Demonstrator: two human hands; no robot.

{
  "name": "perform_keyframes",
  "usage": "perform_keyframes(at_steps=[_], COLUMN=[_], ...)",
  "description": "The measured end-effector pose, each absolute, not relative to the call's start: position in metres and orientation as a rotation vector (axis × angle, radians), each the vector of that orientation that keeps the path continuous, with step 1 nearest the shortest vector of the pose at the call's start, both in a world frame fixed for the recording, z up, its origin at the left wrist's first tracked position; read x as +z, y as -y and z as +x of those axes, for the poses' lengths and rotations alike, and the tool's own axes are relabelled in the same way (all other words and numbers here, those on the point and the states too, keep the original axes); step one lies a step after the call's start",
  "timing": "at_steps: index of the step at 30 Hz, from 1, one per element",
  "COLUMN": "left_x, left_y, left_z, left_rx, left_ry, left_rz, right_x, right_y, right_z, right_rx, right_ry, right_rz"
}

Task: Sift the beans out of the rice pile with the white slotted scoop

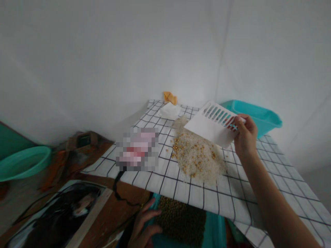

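Observation:
My right hand [245, 135] grips the slotted end of a white plastic scraper [212, 126] and holds it tilted over the far edge of a heap of rice mixed with yellow beans [198, 155] on the checked tablecloth [261, 179]. Below the table's near edge, my left hand [143, 225] holds the rim of a teal container [214, 230] that is filled with yellowish beans [181, 220]. The fingers of that hand curl over the container's left side.
A teal basin [258, 117] stands at the table's far right by the wall. A white tissue [169, 111] and an orange scrap [170, 97] lie at the far edge. A blurred patch [137, 148] lies left of the heap. A green bowl [23, 162] sits at left.

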State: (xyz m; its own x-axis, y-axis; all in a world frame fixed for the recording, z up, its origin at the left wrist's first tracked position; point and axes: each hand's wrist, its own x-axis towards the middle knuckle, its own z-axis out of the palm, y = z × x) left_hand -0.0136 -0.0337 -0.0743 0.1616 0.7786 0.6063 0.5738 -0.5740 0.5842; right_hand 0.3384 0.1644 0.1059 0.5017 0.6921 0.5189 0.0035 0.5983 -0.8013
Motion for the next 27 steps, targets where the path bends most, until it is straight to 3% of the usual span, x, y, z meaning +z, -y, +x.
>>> perform_keyframes(at_steps=[9,17,27], left_x=[-0.069,-0.067,-0.061], left_y=[0.031,0.026,0.029], left_z=[-0.003,-0.009,-0.010], left_rx=[1.493,1.475,1.461], left_ry=[-1.240,-1.115,-1.151], left_rz=[1.988,2.180,2.384], right_x=[0.108,0.083,0.095], right_y=[-0.159,-0.054,0.000], right_z=[0.387,0.422,0.314], right_rx=[0.476,0.517,0.741], right_ry=[0.731,0.572,0.709], right_rz=[-0.865,-1.038,-1.102])
